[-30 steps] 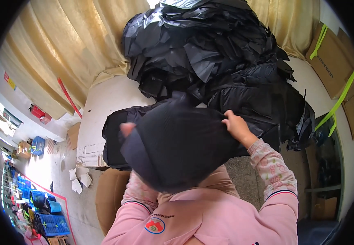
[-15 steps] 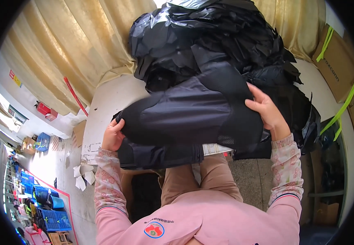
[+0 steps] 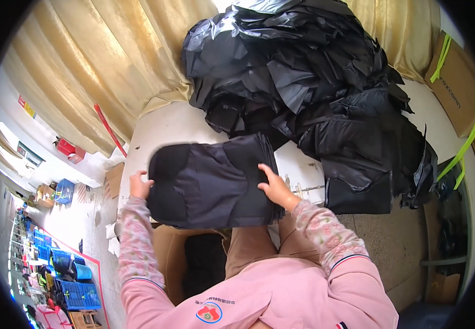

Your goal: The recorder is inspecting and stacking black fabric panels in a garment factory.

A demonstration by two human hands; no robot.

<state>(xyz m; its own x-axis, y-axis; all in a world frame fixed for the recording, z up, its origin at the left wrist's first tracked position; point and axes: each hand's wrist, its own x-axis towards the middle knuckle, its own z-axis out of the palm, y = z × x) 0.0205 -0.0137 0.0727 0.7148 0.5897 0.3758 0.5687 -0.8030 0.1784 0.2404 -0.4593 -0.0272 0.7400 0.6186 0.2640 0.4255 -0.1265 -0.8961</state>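
Observation:
A neat stack of black fabric panels (image 3: 207, 183), dark with matte rounded ends and a shinier middle, lies flat at the table's near left edge. My left hand (image 3: 140, 185) is at the stack's left edge, thumb and forefinger a little apart. Over the right end of the stack, my right hand (image 3: 277, 187) has its thumb and forefinger spread, the tips at the top panel. Neither hand lifts anything. Beyond them rises a big heap of loose black panels (image 3: 286, 77), crumpled and overlapping.
More black panels (image 3: 358, 148) spill down the right side of the white table (image 3: 306, 170). Below its front edge, by my legs, stands an open brown carton (image 3: 166, 244) with black material inside. Gold curtains (image 3: 100, 66) hang behind; a cardboard box (image 3: 456, 88) leans at right.
The panel held stretched between my hands has come down onto the stack at left. My right hand has moved left with it, and both hands have loosened.

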